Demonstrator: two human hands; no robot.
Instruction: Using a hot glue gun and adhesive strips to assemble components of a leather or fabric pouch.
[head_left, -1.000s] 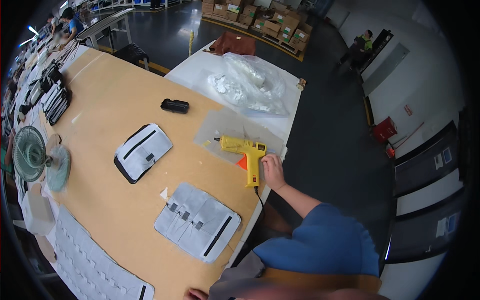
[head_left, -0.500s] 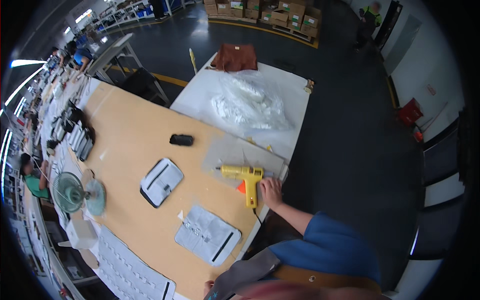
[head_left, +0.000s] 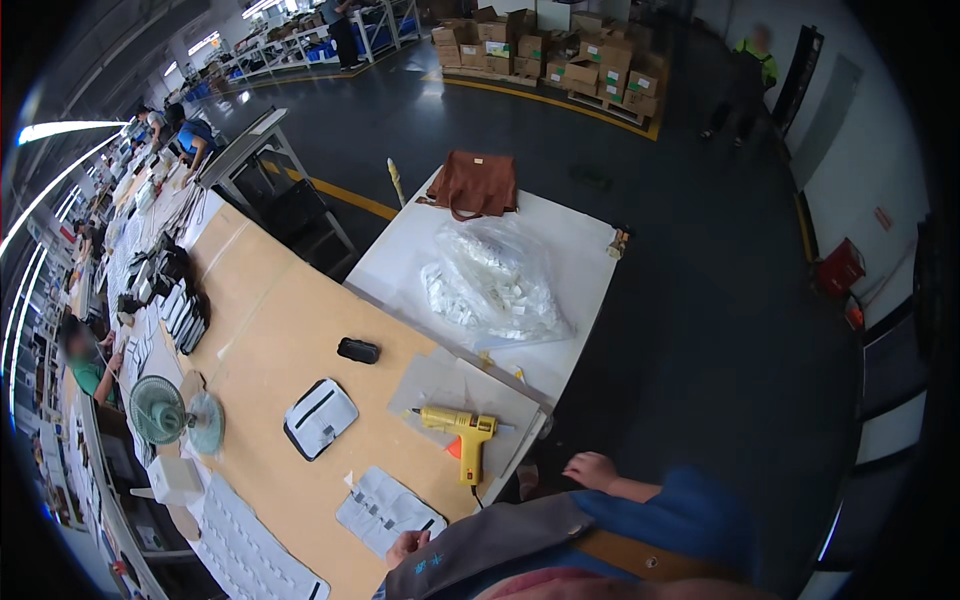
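Observation:
My left hand is at the near corner of a grey fabric panel with a black strip and small metal-looking pieces on it. Its fingers are pinched at the panel's edge, partly hidden by my dark sleeve or apron. Off the table's right edge, my right hand hangs in the air with loosely bent fingers and nothing in it. Nearest to it lies a yellow glue gun with an orange trigger, on a grey board. Farther in sits a second grey panel with dark edging.
A black case lies on the tan table. At left stand a green fan and a grey sheet. A clear bag of white pieces and a brown bag occupy the white side table. People work along the far left.
My right hand has left the glue gun's side and drawn back toward my body. The left hand has come up to the grey panel. The whole view has tilted upward.

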